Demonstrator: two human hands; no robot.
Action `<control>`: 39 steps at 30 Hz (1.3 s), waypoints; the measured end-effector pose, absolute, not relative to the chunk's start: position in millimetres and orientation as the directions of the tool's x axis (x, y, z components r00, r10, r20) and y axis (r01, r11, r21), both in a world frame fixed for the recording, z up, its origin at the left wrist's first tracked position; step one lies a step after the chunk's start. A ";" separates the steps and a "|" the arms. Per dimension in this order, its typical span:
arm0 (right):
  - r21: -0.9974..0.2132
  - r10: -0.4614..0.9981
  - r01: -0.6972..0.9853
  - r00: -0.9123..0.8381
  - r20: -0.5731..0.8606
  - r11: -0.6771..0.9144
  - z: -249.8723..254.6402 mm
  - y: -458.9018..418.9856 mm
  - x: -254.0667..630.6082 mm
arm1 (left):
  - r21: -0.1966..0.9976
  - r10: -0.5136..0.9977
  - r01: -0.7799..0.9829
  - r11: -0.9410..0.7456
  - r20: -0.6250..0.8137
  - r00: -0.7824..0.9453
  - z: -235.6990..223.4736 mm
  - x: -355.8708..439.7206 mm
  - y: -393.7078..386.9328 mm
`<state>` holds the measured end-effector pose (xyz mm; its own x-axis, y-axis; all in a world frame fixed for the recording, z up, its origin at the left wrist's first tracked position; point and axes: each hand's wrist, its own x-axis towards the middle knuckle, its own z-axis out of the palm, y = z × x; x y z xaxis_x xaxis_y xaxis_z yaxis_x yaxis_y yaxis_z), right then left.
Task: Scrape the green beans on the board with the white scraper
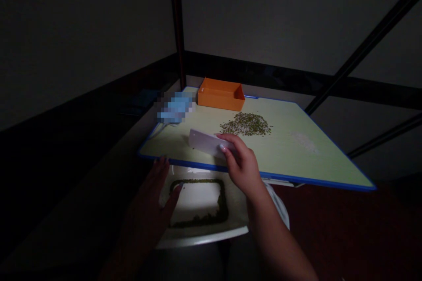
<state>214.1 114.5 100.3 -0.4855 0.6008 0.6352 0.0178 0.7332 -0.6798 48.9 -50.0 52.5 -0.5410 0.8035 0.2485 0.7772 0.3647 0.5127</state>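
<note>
The open left hand (148, 204) spreads its fingers over the rim of a white tray (201, 241) holding a rectangular ring of green seeds (198, 218). The right hand (242, 166) pinches a white scraper (206, 143) over a green board (290, 149), near a seed pile (245, 124). Beyond lie an orange box (220, 95), empty as far as shows, and a blurred blue object (174, 107).

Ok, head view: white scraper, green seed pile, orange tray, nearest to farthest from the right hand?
1. White scraper: held in the right hand, at the near side of the green cutting board.
2. Green seed pile: just past the hand, mid-board.
3. Orange tray: at the board's far edge.
</note>
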 end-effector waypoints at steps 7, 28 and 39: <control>-0.705 0.524 -0.107 -0.594 0.611 0.701 102.4 123.6 226.5 | 0.533 0.793 0.786 0.314 0.309 -0.526 45.9 45.1 -52.3; -0.633 0.698 0.343 -0.109 0.707 0.694 110.5 138.7 296.2 | 0.551 0.792 0.775 0.311 0.301 -0.532 37.7 37.3 -51.6; -0.686 0.732 0.258 -0.187 0.656 0.681 96.5 146.4 291.7 | 0.559 0.790 0.764 0.322 0.286 -0.542 30.4 27.9 -51.1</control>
